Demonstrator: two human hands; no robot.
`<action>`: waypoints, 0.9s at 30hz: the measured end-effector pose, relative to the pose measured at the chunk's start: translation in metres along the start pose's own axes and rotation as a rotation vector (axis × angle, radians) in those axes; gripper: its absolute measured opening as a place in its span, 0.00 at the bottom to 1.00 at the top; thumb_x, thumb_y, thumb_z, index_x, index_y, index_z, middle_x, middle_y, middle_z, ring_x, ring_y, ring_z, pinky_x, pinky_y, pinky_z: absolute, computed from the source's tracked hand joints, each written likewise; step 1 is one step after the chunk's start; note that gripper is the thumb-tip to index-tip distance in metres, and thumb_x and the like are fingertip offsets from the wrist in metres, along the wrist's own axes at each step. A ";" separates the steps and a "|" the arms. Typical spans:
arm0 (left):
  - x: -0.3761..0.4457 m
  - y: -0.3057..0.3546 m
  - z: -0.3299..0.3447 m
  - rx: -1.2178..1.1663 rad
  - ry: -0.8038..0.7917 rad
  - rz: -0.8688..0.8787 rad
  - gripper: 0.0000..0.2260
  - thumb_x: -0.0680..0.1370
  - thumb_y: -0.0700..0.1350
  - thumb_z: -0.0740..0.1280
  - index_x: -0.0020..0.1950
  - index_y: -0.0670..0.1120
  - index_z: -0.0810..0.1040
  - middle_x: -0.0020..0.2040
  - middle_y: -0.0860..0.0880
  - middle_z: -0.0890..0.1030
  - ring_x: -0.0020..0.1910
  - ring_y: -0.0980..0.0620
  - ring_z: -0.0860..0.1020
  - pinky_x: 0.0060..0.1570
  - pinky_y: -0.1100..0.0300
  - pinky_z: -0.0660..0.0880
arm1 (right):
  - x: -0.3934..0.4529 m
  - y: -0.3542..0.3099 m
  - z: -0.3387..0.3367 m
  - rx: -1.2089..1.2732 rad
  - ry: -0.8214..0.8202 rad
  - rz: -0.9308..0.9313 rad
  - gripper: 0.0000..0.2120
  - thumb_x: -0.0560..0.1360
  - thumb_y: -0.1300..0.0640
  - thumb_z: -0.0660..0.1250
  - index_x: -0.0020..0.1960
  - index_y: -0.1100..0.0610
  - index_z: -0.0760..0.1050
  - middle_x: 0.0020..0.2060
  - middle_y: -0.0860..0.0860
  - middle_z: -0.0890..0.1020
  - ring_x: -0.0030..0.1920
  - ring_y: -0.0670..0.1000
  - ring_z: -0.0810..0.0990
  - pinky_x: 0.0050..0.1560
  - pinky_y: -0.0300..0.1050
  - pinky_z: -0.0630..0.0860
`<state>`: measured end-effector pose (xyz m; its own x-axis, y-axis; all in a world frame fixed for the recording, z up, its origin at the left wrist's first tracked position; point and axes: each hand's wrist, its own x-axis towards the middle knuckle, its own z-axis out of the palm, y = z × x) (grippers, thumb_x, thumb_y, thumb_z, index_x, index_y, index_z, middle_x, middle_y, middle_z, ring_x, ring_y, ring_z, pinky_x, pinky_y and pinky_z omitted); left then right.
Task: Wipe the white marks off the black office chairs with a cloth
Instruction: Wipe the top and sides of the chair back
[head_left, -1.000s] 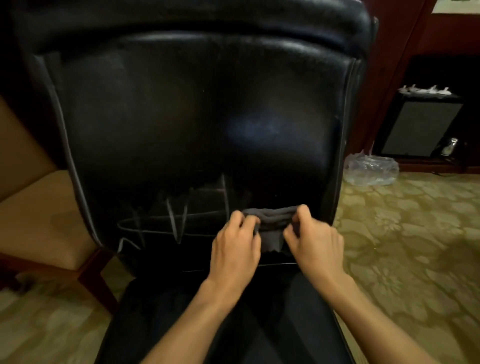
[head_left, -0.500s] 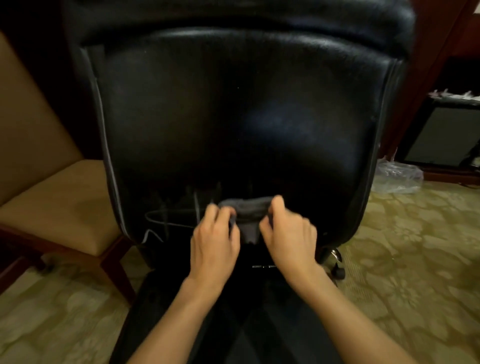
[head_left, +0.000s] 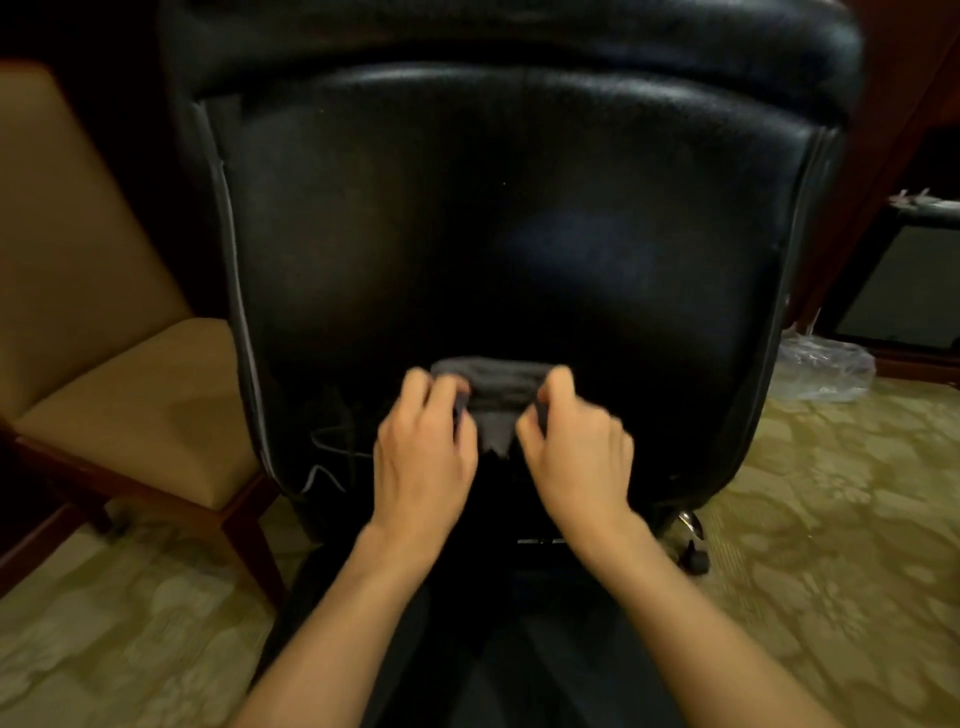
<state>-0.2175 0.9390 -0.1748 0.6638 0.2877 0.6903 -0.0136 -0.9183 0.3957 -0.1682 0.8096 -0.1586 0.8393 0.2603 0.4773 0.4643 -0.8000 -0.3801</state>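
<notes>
The back of a black leather office chair (head_left: 493, 218) fills the middle of the view. White line marks (head_left: 332, 447) show on its lower left part, just left of my hands. A grey cloth (head_left: 493, 389) is bunched between my hands in front of the lower backrest. My left hand (head_left: 423, 457) grips the cloth's left end with curled fingers. My right hand (head_left: 576, 452) grips its right end the same way. A corner of the cloth hangs down between them.
A tan upholstered chair (head_left: 119, 415) with a dark wooden frame stands close on the left. A clear plastic bag (head_left: 821, 371) lies on the patterned carpet (head_left: 831, 545) at right, near a dark cabinet (head_left: 904, 280). A chair caster (head_left: 693, 553) shows at lower right.
The view has shifted so the chair sits further right and my hands lower in frame. Both hands still hold the cloth, and fewer white marks show beside my left hand.
</notes>
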 end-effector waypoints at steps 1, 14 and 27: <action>-0.016 -0.008 0.001 0.008 -0.035 -0.013 0.10 0.73 0.37 0.71 0.54 0.42 0.79 0.48 0.43 0.75 0.43 0.39 0.80 0.40 0.49 0.77 | -0.009 0.001 0.009 -0.025 -0.065 -0.024 0.11 0.80 0.49 0.60 0.58 0.54 0.68 0.46 0.56 0.83 0.47 0.64 0.82 0.42 0.52 0.73; 0.055 -0.055 -0.103 0.070 0.240 -0.023 0.09 0.75 0.39 0.67 0.54 0.44 0.80 0.49 0.43 0.76 0.45 0.42 0.78 0.46 0.50 0.73 | 0.048 -0.114 -0.014 0.207 0.113 -0.165 0.10 0.77 0.52 0.65 0.55 0.54 0.70 0.40 0.59 0.79 0.45 0.66 0.80 0.40 0.52 0.69; -0.011 -0.086 -0.118 -0.005 0.274 -0.066 0.09 0.77 0.41 0.66 0.54 0.43 0.82 0.47 0.44 0.78 0.43 0.48 0.77 0.45 0.57 0.74 | 0.000 -0.121 0.017 0.428 0.156 -0.322 0.07 0.74 0.54 0.66 0.46 0.57 0.71 0.30 0.56 0.79 0.32 0.62 0.80 0.31 0.52 0.74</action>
<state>-0.3118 1.0472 -0.1450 0.4362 0.4104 0.8008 0.0191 -0.8940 0.4477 -0.2197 0.9154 -0.1267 0.5994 0.3457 0.7220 0.7910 -0.3940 -0.4680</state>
